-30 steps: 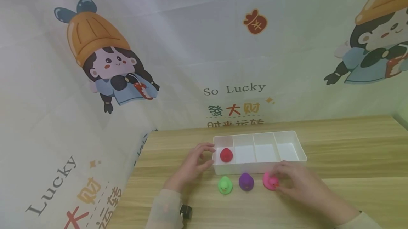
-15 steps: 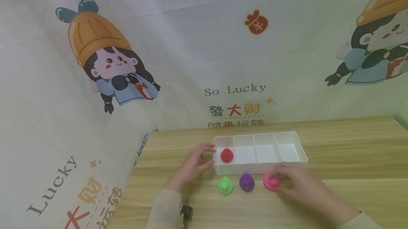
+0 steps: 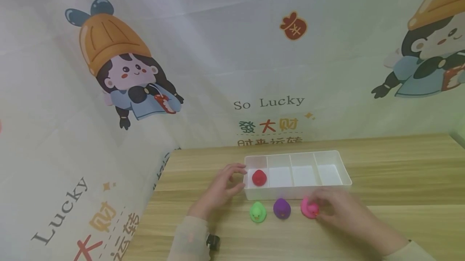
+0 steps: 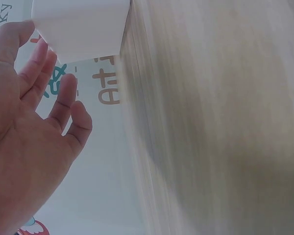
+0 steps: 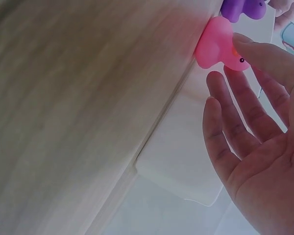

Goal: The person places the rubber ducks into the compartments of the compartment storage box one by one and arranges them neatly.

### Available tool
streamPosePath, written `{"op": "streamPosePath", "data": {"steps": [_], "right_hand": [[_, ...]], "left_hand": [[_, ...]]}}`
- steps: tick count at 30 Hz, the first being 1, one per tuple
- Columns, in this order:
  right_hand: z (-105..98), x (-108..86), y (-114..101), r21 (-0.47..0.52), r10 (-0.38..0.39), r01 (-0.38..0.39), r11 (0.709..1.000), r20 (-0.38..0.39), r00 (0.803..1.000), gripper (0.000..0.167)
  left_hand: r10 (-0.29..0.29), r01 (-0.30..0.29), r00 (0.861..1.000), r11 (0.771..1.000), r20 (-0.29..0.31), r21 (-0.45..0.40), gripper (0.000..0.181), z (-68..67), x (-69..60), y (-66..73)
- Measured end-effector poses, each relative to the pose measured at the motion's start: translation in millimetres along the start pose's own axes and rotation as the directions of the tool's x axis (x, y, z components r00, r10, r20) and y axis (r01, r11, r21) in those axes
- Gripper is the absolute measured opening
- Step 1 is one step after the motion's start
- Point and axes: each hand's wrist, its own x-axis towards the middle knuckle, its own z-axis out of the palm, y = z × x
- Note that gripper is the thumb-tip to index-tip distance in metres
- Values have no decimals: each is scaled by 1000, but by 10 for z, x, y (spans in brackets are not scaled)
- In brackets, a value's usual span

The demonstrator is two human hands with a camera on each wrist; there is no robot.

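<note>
My right hand holds the pink rubber duck by its head between thumb and fingers; the duck still sits on the table in front of the white divided box. To its left stand a purple rubber duck and a green one. Inside the box's leftmost compartment lies a red rubber duck. Loosely bent, the fingers of my left hand are at the box's left end, the fingertips touching or very close to its wall.
The wooden table carries everything and meets a printed cloth backdrop behind. Dividers split the box into several compartments. A small black object is by the left sleeve.
The head view has drifted very slightly, shifting everything in it a little right and down. Both hands and the ducks keep the same places relative to the box.
</note>
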Motion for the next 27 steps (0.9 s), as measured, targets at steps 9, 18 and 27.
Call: {"op": "streamPosePath", "data": {"steps": [9,18,27], "right_hand": [[12,-1,-8,31,12,-12,999,13,1000,30],[1,9,-8,58,9,-11,998,48,999,30],[-26,7,-32,90,5,-10,996,56,998,30]], "left_hand": [[-22,22,1000,1000,5,-5,34,22,-14,-3],[-38,38,999,999,6,-17,34,15,-6,-3],[-57,57,998,998,8,-30,34,22,-8,-11]]}}
